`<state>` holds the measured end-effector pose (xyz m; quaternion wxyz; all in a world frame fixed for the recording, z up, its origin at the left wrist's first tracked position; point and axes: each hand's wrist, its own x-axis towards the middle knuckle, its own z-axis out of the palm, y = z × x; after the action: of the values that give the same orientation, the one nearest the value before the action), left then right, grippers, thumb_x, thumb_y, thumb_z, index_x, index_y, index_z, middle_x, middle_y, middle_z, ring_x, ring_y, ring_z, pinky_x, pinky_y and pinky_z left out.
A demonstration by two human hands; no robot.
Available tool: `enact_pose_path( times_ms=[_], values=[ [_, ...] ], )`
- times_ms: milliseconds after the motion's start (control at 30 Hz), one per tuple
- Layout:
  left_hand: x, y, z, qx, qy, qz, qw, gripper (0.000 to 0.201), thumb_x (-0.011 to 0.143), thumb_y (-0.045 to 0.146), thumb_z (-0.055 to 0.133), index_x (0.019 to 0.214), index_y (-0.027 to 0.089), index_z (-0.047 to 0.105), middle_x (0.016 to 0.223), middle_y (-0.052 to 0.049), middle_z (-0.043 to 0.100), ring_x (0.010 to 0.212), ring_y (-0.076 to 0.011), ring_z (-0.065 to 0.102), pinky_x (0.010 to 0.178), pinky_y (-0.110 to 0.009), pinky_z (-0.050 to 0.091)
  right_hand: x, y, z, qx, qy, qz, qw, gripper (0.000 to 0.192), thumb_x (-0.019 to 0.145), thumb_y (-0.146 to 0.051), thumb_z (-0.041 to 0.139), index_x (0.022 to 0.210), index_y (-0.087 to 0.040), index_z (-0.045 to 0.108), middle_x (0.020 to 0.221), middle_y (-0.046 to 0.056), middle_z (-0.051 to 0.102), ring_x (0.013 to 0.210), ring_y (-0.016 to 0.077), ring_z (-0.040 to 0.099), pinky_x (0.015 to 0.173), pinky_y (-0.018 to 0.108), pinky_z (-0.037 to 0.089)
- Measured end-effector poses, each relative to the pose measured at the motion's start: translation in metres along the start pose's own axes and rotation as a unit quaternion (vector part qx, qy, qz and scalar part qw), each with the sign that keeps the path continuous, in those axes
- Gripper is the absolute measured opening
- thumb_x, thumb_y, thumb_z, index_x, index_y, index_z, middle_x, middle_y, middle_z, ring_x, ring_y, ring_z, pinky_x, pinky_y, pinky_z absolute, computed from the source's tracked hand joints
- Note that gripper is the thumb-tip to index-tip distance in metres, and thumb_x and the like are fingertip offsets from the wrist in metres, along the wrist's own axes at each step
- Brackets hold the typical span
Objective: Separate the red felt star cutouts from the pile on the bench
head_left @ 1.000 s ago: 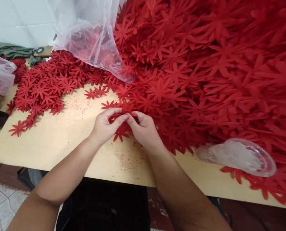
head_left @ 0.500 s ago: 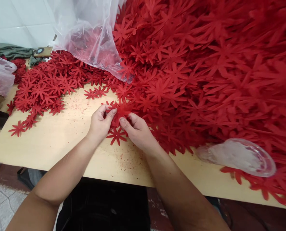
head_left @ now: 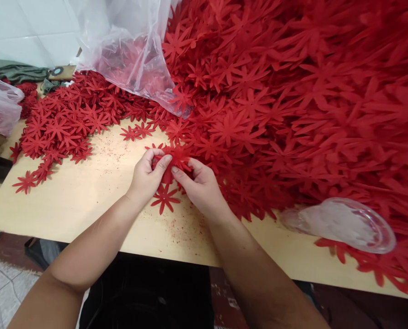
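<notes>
— Head view first: what has changed at the near edge?

— Little. The left hand (head_left: 145, 176) and right hand (head_left: 199, 185) have stayed close together; half a second ago they sat a touch lower. The loose red flower cut-out (head_left: 163, 198) lies flat on the worktop (head_left: 87, 201) just below them, as before.

— And what are they gripping?

— Both pinch one bunched red flower piece (head_left: 174, 160) between thumb and fingertips, the left from its left side, the right from below and to the right. It sits right at the fingertips, at the foot of the big heap of red flowers (head_left: 293, 100).

— Further out?

— A pale wooden worktop dusted with red crumbs. A clear plastic piece (head_left: 341, 224) rests on the heap at the right. A flatter spread of flowers (head_left: 63, 123) lies at the left, a clear plastic bag (head_left: 131, 55) with flowers inside behind it, then a white tiled wall (head_left: 29, 27).
</notes>
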<state>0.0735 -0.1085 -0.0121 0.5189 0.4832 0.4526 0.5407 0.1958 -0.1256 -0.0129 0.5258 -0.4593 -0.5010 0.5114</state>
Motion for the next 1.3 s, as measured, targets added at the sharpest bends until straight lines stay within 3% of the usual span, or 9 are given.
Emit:
enact_pose_path(
  times_ms=[233,333,500,633,833,933,1033,1200,1300],
  values=[
    [0.001,-0.002,0.001,-0.101,-0.063,-0.098,0.988,0.033,0.065,0.03,0.079,0.088,0.017,0.06,0.077,0.001,0.065,0.07,-0.0092,0.06,0.071,-0.024,0.05,0.001,0.003,-0.003,-0.017,0.036,-0.024,0.999,0.035,0.08,-0.056,0.06,0.074,-0.021,0.061,0.075,0.002,0.066,0.074,0.0167,0.061,0.08,0.034,0.052],
    [0.003,-0.003,0.001,-0.1,-0.027,-0.096,0.99,0.02,0.07,0.024,0.073,0.081,0.016,0.058,0.073,0.002,0.063,0.067,-0.0081,0.058,0.07,-0.023,0.049,0.001,0.007,-0.003,-0.047,0.033,-0.033,0.998,0.035,0.081,-0.056,0.059,0.083,-0.021,0.063,0.082,0.004,0.067,0.081,0.0179,0.062,0.083,0.035,0.05],
    [0.008,-0.005,-0.003,-0.061,0.028,-0.031,0.997,0.014,0.077,0.017,0.064,0.076,0.018,0.05,0.074,0.003,0.059,0.068,-0.008,0.056,0.07,-0.022,0.046,0.001,0.006,-0.001,-0.064,0.039,-0.07,0.995,0.033,0.078,-0.051,0.066,0.091,-0.021,0.06,0.092,0.004,0.069,0.088,0.0178,0.063,0.087,0.035,0.05],
    [0.005,-0.006,-0.006,0.066,0.039,0.058,0.995,0.009,0.078,0.015,0.061,0.08,0.02,0.053,0.077,0.002,0.06,0.07,-0.0108,0.056,0.072,-0.026,0.045,0.0,0.003,0.001,-0.032,0.031,-0.076,0.996,0.037,0.072,-0.048,0.072,0.094,-0.022,0.057,0.098,0.005,0.069,0.092,0.0177,0.063,0.09,0.036,0.05],
    [-0.003,0.003,-0.006,0.289,-0.005,0.197,0.937,0.015,0.073,0.012,0.062,0.082,0.023,0.064,0.082,-0.001,0.067,0.081,-0.0186,0.059,0.089,-0.038,0.039,-0.001,0.004,0.001,0.012,0.024,-0.044,0.999,0.035,0.068,-0.048,0.076,0.085,-0.022,0.06,0.086,0.002,0.068,0.081,0.0167,0.063,0.083,0.035,0.052],
    [-0.003,0.003,-0.006,0.261,-0.018,0.175,0.949,0.006,0.081,0.024,0.059,0.081,0.023,0.064,0.083,-0.003,0.068,0.081,-0.0192,0.06,0.084,-0.036,0.043,-0.001,0.001,-0.002,-0.008,0.062,-0.043,0.997,0.03,0.075,-0.05,0.069,0.077,-0.021,0.063,0.081,0.002,0.066,0.078,0.0164,0.061,0.082,0.035,0.052],
    [-0.002,-0.002,-0.007,0.194,-0.015,0.13,0.972,0.014,0.086,0.033,0.055,0.091,0.023,0.064,0.087,-0.004,0.068,0.082,-0.0183,0.06,0.08,-0.033,0.046,0.0,-0.001,-0.006,-0.008,0.113,-0.041,0.993,0.028,0.08,-0.049,0.064,0.077,-0.021,0.065,0.079,0.002,0.066,0.083,0.0176,0.062,0.085,0.035,0.051],
    [0.004,-0.012,-0.008,0.125,-0.002,0.107,0.986,0.027,0.083,0.024,0.058,0.11,0.022,0.06,0.104,-0.005,0.066,0.093,-0.0165,0.06,0.087,-0.031,0.047,0.004,0.006,-0.012,0.019,0.172,-0.03,0.985,0.026,0.08,-0.048,0.064,0.082,-0.022,0.065,0.081,0.002,0.066,0.082,0.0165,0.063,0.086,0.035,0.051],
    [0.006,-0.01,-0.006,0.085,-0.001,0.066,0.994,0.021,0.08,0.019,0.06,0.101,0.019,0.063,0.095,-0.004,0.068,0.085,-0.0143,0.062,0.082,-0.029,0.049,0.005,0.01,-0.01,0.067,0.151,-0.02,0.986,0.036,0.075,-0.055,0.067,0.092,-0.023,0.064,0.094,0.003,0.069,0.092,0.0181,0.065,0.092,0.038,0.051]
  ],
)
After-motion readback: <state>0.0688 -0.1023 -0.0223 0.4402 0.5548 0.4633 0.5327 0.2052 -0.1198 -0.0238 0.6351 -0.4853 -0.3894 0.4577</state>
